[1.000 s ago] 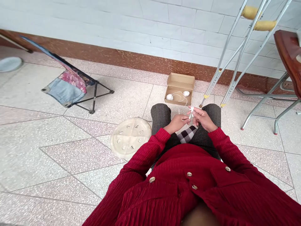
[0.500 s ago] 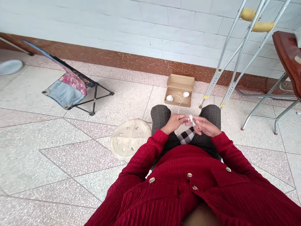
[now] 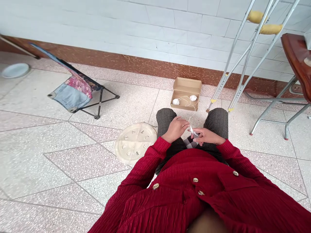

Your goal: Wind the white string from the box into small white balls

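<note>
Over my lap, my left hand point(image 3: 177, 128) has its fingers curled and pressed together at a strand of white yarn point(image 3: 192, 130). To its right, my right hand point(image 3: 207, 135) grips the same yarn between thumb and fingers, with a loop showing at the fingertips. The two hands are slightly apart, the yarn between them. From there a thin strand runs up towards an open cardboard box point(image 3: 186, 84) on the floor. Inside the box lie a left yarn ball point(image 3: 175, 102) and a right yarn ball point(image 3: 193, 98), both white. Exact fingertip contact is too small to make out.
A round cream mat point(image 3: 136, 142) lies left of my legs. Farther left stands a folding chair point(image 3: 79, 94), with a pale basin point(image 3: 16, 70) behind it. Metal crutches point(image 3: 247, 53) lean on the wall at right, beside a brown chair point(image 3: 297, 61).
My hands have moved slightly apart. My left hand has turned back uppermost, and the white yarn between the hands is drawn out. A strand towards the box now shows.
</note>
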### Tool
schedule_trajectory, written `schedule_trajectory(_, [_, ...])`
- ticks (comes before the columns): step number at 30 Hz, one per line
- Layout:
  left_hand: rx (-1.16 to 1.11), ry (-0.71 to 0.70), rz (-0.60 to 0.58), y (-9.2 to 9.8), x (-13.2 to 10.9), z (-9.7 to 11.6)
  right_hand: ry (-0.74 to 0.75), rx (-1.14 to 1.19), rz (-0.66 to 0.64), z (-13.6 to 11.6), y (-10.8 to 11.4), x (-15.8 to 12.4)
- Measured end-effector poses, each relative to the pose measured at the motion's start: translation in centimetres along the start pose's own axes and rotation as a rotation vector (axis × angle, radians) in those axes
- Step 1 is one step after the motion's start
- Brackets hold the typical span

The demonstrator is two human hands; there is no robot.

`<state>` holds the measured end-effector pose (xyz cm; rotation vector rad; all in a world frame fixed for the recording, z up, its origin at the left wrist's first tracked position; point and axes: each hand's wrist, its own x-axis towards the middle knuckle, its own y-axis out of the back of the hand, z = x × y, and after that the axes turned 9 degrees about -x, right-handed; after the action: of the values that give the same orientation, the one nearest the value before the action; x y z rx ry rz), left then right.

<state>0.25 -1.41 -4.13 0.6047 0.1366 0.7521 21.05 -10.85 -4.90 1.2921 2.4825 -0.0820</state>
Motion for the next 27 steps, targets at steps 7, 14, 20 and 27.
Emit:
schedule_trajectory(7, [-0.321, 0.153, -0.072, -2.6, -1.0, 0.9, 0.206, 0.243, 0.202, -3.6, 1.2, -1.4])
schedule_trajectory(14, [-0.015, 0.04, 0.026, -2.0, -2.0, 1.3, -0.053, -0.247, 0.317, 0.4, 0.5, -0.2])
schedule_trajectory(20, [-0.07, 0.018, 0.054, -1.0, -2.3, 1.5, 0.099, 0.124, -0.054, -2.1, -1.6, -2.6])
schedule_trajectory(27, [-0.212, 0.109, -0.035, -3.9, -3.6, 3.0, 0.22, 0.119, 0.224, -3.9, 0.1, -2.3])
